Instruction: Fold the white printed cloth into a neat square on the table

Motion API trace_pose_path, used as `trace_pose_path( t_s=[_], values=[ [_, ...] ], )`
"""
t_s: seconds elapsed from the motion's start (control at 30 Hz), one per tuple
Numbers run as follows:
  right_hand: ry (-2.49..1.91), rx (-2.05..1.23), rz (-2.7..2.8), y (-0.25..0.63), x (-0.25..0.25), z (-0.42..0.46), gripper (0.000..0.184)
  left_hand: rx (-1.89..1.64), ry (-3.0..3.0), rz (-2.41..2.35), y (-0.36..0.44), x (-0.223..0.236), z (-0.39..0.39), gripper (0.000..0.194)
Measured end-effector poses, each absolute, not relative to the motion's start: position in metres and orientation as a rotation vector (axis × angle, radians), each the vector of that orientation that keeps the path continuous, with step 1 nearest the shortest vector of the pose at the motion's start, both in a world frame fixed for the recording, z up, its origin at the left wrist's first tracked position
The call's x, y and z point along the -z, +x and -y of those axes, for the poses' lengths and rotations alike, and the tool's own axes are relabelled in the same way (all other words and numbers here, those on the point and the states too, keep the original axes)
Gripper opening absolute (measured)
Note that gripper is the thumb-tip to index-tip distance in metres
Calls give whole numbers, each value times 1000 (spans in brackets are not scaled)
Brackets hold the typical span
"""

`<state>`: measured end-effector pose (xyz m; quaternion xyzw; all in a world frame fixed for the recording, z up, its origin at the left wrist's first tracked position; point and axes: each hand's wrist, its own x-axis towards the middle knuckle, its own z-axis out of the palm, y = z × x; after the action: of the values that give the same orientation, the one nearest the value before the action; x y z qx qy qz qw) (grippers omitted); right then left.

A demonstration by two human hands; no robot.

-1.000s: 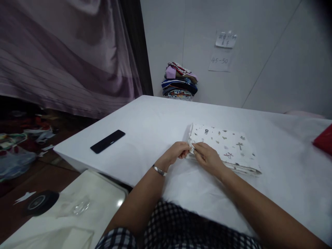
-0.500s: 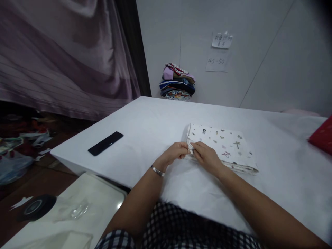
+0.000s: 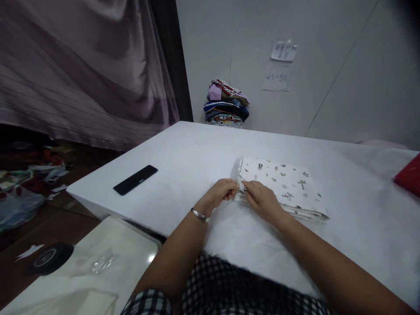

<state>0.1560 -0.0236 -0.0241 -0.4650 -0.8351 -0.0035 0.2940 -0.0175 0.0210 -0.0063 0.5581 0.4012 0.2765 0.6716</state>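
A folded white cloth (image 3: 285,186) printed with small plants and animals lies on the white table (image 3: 197,153). Both my hands meet at its near left corner. My left hand (image 3: 220,195), a silver bracelet on its wrist, has its fingers curled and pinching the layered edge of the cloth. My right hand (image 3: 262,199) is closed too, its fingertips pinching the same corner from the right and resting on the cloth.
A black phone (image 3: 135,179) lies near the table's left edge. A stack of folded clothes (image 3: 226,104) sits at the far edge by the wall. A red item (image 3: 408,177) shows at the right. A white tray (image 3: 108,267) and black tape roll (image 3: 49,258) are lower left.
My hands stay pinched at the cloth's corner; only my head has shifted slightly, so the scene drifts a little.
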Motion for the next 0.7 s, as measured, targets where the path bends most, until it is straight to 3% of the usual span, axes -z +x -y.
trace_pose_path(
  t_s=[0.3, 0.5, 0.7],
  values=[
    [-1206, -148, 2250, 153, 18, 29, 33, -625, 1334, -977, -16, 3, -18, 36],
    [-1194, -442, 2084, 162, 19, 24, 36, -545, 1366, -1091, -20, 9, -25, 23],
    [-1346, -290, 2220, 175, 13, 29, 25, -493, 1416, -1221, -22, 17, -30, 16]
  ],
)
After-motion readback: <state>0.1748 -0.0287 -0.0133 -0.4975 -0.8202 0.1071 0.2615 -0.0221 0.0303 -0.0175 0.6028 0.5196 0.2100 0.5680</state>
